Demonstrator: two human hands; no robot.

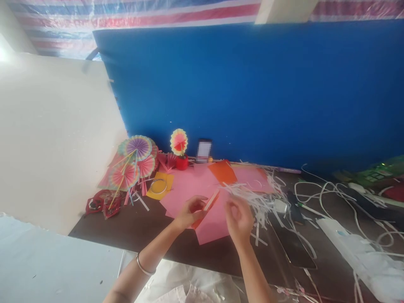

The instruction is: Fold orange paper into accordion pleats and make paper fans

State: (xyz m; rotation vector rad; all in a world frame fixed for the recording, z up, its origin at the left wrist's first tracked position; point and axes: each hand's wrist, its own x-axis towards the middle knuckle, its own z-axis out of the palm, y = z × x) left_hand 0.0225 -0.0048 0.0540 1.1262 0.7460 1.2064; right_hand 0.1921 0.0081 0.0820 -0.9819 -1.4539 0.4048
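Note:
My left hand (191,212) is closed round a narrow folded orange-red paper strip (208,206), which slants up to the right over the pink sheets (183,189). To the right of the strip, my right hand (239,216) is raised with its fingers curled and slightly blurred; whether anything is between them cannot be made out. Behind the hands an orange sheet (223,171) lies on the pink paper. Many thin white paper strips (257,200) are heaped just beyond my right hand.
Pleated paper fans (136,149), a yellow sheet (160,185) and red packets (105,203) are at the left. A small fan in a red pot (182,163) stands at the back. A phone (293,246), tangled white cables (325,189) and a power strip (341,242) lie at the right.

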